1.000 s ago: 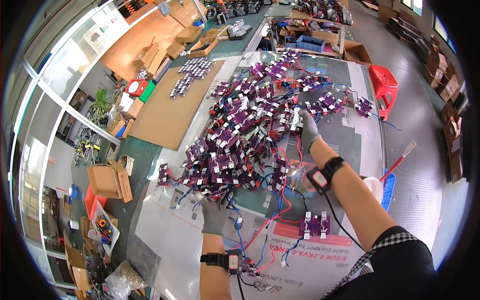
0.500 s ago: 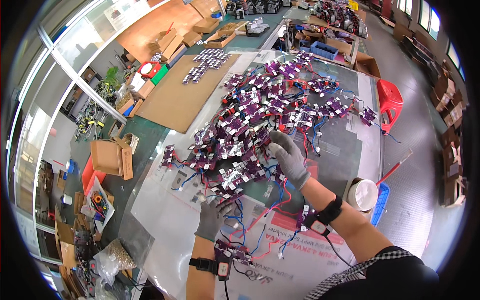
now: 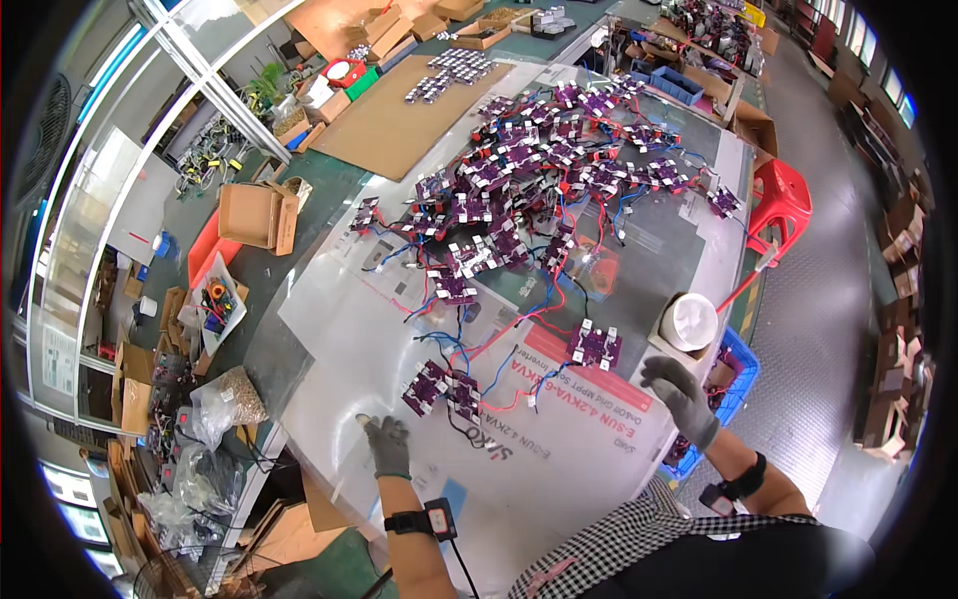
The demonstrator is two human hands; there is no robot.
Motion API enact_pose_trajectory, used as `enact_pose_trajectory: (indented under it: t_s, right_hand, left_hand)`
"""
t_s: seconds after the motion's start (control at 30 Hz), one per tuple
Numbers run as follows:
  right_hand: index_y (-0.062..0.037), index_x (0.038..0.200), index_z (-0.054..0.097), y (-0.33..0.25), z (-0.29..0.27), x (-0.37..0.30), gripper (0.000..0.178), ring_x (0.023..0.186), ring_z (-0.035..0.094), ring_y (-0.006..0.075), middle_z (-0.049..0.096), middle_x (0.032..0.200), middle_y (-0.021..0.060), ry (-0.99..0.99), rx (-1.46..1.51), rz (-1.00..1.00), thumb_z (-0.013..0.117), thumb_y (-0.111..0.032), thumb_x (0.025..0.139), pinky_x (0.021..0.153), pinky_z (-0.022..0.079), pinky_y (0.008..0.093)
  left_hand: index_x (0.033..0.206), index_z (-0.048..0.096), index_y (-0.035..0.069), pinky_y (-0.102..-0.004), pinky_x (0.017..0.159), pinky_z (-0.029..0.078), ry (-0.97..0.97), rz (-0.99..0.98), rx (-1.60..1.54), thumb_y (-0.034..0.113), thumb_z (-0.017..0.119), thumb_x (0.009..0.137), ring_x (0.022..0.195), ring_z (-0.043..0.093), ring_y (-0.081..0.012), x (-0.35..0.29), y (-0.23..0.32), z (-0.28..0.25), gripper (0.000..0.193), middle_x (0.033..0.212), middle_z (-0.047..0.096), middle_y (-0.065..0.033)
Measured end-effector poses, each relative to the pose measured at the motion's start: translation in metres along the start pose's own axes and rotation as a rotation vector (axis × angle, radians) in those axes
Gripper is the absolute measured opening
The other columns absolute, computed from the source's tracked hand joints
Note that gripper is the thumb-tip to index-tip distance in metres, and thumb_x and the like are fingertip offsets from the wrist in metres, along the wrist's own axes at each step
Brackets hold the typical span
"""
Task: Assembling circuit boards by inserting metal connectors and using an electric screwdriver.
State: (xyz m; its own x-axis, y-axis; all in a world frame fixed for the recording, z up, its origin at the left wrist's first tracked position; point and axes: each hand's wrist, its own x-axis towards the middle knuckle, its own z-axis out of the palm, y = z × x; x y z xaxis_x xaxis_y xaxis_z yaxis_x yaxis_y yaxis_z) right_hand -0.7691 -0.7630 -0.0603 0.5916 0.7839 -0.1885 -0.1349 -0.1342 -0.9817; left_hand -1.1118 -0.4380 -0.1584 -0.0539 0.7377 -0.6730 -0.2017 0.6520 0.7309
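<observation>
Head view: seeing left hand [image 3: 387, 446] loosely open, empty, near purple circuit boards [image 3: 426, 387] lying on the counter [image 3: 329, 324]; seeing right hand [image 3: 682, 399] slack, empty, near the white tub [image 3: 691, 323]. Probably handling light, stiff, fragile; suiting edge holds.

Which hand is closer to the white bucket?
The right hand is closer: it's just below the white bucket in the picture. The left hand is much farther away, down to the bucket's left.
</observation>
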Motion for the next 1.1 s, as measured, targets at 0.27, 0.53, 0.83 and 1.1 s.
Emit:
enact_pose_trajectory:
  t_s: [0.27, 0.53, 0.83, 1.1]
  right_hand:
    - [0.0006, 0.113, 0.053, 0.01, -0.076, -0.213, 0.039, 0.088, 0.058, 0.0172, 0.06, 0.093, 0.0079, 0.462, 0.011, -0.032, 0.051, -0.031, 0.09, 0.082, 0.046, 0.0318]
    - [0.0009, 0.111, 0.055, 0.033, -0.121, -0.379, 0.041, 0.08, 0.06, 0.0169, 0.061, 0.087, 0.0075, 0.865, 0.053, 0.021, 0.05, -0.034, 0.091, 0.078, 0.049, 0.033]
    - [0.0008, 0.111, 0.055, 0.075, -0.299, -0.465, 0.04, 0.08, 0.058, 0.0146, 0.059, 0.087, 0.0063, 0.858, -0.003, -0.04, 0.051, -0.034, 0.092, 0.075, 0.048, 0.0309]
    - [0.0042, 0.111, 0.055, 0.089, -0.577, -0.586, 0.039, 0.081, 0.058, 0.0152, 0.061, 0.088, 0.0084, 0.892, -0.126, -0.007, 0.05, -0.031, 0.093, 0.076, 0.047, 0.0292]
  left_hand:
    - [0.129, 0.041, 0.009, -0.0619, 0.098, 0.029, -0.477, -0.271, -0.172, 0.077, 0.019, 0.08, 0.121, 0.042, -0.0331, -0.038, -0.056, 0.1, 0.087, 0.131, 0.045, -0.0144]
    - [0.143, 0.02, 0.02, -0.0548, 0.098, 0.033, -0.31, -0.171, -0.224, 0.07, 0.032, 0.084, 0.124, 0.038, -0.029, -0.066, -0.116, 0.166, 0.078, 0.144, 0.027, -0.0091]
    - [0.135, 0.033, 0.01, -0.0407, 0.093, 0.042, -0.125, 0.529, 0.096, 0.047, 0.04, 0.091, 0.116, 0.047, -0.0279, -0.252, -0.27, 0.083, 0.057, 0.13, 0.042, -0.0107]
    - [0.128, 0.045, 0.009, -0.0354, 0.087, 0.043, -0.45, 0.231, 0.327, 0.037, 0.05, 0.091, 0.101, 0.052, -0.0204, -0.437, -0.485, 0.177, 0.046, 0.119, 0.051, -0.0061]
